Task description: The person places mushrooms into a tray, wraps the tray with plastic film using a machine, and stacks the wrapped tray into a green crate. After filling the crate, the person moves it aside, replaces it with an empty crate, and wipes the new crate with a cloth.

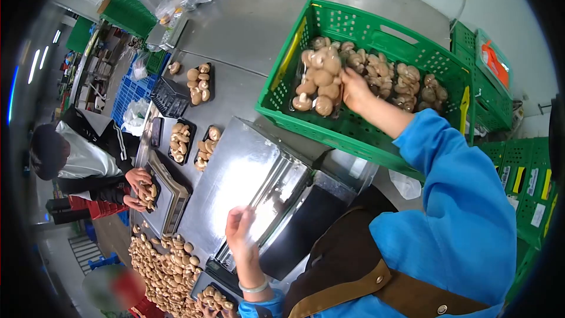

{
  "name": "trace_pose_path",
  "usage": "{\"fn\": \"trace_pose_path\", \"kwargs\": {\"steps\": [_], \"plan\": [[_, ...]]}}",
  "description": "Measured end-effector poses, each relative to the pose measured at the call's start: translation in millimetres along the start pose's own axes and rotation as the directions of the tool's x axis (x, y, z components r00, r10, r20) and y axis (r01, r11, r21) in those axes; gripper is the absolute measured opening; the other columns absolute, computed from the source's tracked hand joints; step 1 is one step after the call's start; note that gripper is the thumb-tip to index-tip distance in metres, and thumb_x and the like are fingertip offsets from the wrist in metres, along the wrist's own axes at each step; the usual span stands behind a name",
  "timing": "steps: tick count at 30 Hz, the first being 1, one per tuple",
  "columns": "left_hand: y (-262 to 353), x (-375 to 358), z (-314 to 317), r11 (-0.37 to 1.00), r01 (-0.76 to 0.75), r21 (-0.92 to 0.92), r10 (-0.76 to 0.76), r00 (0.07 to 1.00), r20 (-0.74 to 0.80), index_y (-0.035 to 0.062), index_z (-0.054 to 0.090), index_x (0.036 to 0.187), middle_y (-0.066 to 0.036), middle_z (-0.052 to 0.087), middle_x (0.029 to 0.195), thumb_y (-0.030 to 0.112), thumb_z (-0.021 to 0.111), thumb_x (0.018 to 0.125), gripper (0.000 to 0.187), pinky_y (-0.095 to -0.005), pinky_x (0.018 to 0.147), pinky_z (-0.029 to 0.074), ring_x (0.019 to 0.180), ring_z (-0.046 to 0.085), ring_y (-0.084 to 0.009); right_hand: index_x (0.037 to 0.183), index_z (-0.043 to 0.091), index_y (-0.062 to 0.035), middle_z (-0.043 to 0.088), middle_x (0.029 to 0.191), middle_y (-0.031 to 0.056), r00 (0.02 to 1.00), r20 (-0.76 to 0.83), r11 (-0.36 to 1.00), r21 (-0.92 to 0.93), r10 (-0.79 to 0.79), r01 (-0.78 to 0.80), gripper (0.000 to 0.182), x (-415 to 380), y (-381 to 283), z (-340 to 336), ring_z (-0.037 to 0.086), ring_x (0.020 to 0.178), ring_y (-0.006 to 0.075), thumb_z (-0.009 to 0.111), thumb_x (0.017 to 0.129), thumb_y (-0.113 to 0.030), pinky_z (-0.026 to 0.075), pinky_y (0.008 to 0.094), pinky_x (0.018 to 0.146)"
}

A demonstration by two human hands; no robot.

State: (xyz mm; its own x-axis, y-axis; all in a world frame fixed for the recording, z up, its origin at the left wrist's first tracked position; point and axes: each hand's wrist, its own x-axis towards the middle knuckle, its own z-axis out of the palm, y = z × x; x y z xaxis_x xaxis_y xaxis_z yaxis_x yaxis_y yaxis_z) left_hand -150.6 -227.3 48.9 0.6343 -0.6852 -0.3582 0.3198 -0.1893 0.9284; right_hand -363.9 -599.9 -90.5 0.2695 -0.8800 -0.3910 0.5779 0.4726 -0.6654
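Observation:
My right hand (357,90) grips the edge of a film-wrapped tray of mushrooms (322,78) inside the green crate (365,135). More wrapped mushroom packs (406,85) sit beside it along the crate. Over the front of the shiny metal wrapping machine (235,171) is my left hand (240,231), its fingers loosely bent and slightly smeared by motion, with nothing plainly in them. A pale bracelet circles that wrist.
Opposite, a person's hands (141,188) hold a mushroom tray on a scale (168,200). Loose mushrooms (165,271) are heaped at the lower left. Filled trays (181,140) stand beyond the machine. Another hand touches a tray (213,300) at the bottom. Green crates (524,182) are stacked at right.

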Motion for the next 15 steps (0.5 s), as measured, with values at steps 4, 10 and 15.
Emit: {"fn": "trace_pose_path", "kwargs": {"steps": [4,10,15], "plan": [[30.6,37.2,-41.9,0.988,-0.080,0.132,0.089,0.994,-0.062,0.0013,0.058,0.096,-0.004,0.059,0.087,0.004,0.057,0.092,0.005,-0.0226,0.073,0.044,0.075,0.053,-0.0099,0.133,0.038,-0.0183,0.059,0.108,0.0037,0.960,-0.274,0.958,-0.255,0.062,-0.135,0.037,27.4,84.9,-12.7,0.058,0.093,0.0205,0.051,0.098,-0.025,0.049,0.0362,0.071],[47.7,144.3,-148.6,0.978,-0.045,0.202,0.070,0.990,-0.120,-0.0009,0.059,0.102,-0.006,0.062,0.089,0.011,0.056,0.094,0.015,-0.0246,0.072,0.046,0.076,0.055,-0.0114,0.127,0.038,-0.0076,0.054,0.112,0.0151,0.970,-0.117,0.681,-0.695,0.211,-0.232,0.046,22.8,24.5,-30.4,0.061,0.082,0.0261,0.062,0.089,-0.020,0.056,0.0398,0.073],[6.5,251.2,-219.7,0.908,0.177,0.379,-0.118,0.978,-0.175,-0.0059,0.052,0.121,-0.013,0.062,0.107,0.031,0.056,0.094,0.046,-0.0315,0.084,0.047,0.096,0.059,-0.0199,0.117,0.047,-0.0039,0.056,0.094,0.0060,0.845,0.450,0.017,-0.880,-0.288,0.475,0.030,-6.6,-56.4,95.0,0.056,0.081,0.0132,0.059,0.090,-0.009,0.048,0.0244,0.072]]}}
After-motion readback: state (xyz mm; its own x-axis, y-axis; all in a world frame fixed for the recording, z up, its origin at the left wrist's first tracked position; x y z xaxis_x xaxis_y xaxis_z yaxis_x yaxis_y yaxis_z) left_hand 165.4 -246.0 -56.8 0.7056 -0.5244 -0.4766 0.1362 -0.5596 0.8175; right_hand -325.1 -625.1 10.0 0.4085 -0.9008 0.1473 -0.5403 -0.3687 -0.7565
